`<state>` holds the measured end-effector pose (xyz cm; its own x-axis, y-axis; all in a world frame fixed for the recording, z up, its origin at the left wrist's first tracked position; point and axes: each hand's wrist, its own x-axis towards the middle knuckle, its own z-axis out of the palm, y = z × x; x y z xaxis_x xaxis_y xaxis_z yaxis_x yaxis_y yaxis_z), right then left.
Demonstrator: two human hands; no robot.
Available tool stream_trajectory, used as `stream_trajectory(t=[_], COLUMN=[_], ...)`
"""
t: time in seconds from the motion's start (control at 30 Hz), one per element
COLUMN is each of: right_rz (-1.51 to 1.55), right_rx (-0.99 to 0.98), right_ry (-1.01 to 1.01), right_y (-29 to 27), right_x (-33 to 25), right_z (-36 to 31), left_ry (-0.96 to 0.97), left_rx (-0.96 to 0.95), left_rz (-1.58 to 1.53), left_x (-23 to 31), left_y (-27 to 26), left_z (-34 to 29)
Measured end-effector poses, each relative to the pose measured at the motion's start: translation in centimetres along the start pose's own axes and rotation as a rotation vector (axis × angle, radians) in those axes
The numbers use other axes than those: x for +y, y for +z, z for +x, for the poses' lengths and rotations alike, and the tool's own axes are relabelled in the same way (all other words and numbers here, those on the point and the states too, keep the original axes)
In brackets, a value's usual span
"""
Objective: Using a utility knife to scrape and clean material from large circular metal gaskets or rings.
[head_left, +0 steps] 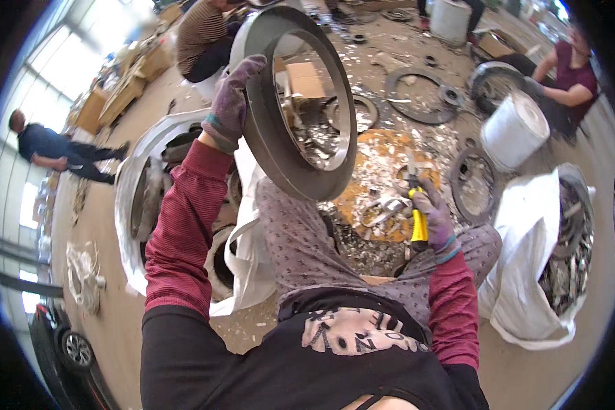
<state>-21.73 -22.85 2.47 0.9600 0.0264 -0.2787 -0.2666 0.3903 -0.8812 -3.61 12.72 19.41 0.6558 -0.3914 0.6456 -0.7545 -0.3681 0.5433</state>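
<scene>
My gloved left hand [231, 102] grips the rim of a large grey ring [270, 130], raised and tilted over my left knee. Its fingers wrap over the upper left edge of the ring. In my gloved right hand [436, 215] is a utility knife [419, 222] with a yellow handle, held above my right thigh, its tip pointing away from me. The knife is apart from the ring. Between my knees lies a yellow-brown board [376, 154] strewn with pale scraps and curled strips [386, 208].
White sacks of rings and scrap stand on my left [133, 198] and right [519, 253]. Loose rings [473, 183] and a white drum [516, 130] lie ahead right. Co-workers sit at far left [201, 37] and right [570, 82]; another person [58, 147] stands left, beyond a parked car [65, 348].
</scene>
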Motion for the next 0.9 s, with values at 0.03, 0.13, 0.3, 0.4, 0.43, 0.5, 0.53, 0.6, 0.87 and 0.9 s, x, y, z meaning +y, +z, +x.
stream_trajectory(t=[0.03, 0.13, 0.3, 0.4, 0.43, 0.5, 0.53, 0.6, 0.87, 0.9], right_rz=[0.015, 0.0, -0.215, -0.391, -0.511, -0.569, -0.629, -0.624, -0.754, -0.785], right_rx=[-0.026, -0.1, -0.148, -0.163, -0.178, -0.174, -0.182, -0.168, -0.142, -0.117], right_ry=[-0.107, -0.176, -0.231, -0.369, -0.516, -0.511, -0.51, -0.491, -0.455, -0.401], right_y=[0.6, 2.2, 5.1, 3.7, 2.7, 3.8, 4.7, 4.9, 5.7, 5.9], right_x=[0.0, -1.9, -6.0, -5.9, -5.8, -8.5, -9.7, -10.6, -13.2, -13.4], right_z=[0.2, -1.3, -2.7, -1.3, -0.8, -1.6, -1.7, -1.1, -1.9, -2.1], left_ry=[0.052, -0.196, 0.16, 0.14, -0.545, -0.485, -0.424, -0.027, 0.216, 0.209], left_rx=[0.006, -0.203, -0.425, -0.409, -0.355, -0.33, -0.293, -0.357, -0.375, -0.389], left_rz=[0.032, -0.302, -0.164, -0.151, -0.491, -0.531, -0.565, -0.515, -0.168, -0.187], left_x=[-0.4, -1.6, 0.5, 1.8, 5.2, 5.9, 5.8, 1.4, -0.3, 0.1], left_y=[1.6, 4.7, 7.8, 9.4, 10.7, 11.6, 11.5, 12.6, 14.5, 14.6], left_z=[0.4, 1.2, 2.6, 3.6, 4.6, 5.1, 5.1, 5.5, 6.8, 6.8])
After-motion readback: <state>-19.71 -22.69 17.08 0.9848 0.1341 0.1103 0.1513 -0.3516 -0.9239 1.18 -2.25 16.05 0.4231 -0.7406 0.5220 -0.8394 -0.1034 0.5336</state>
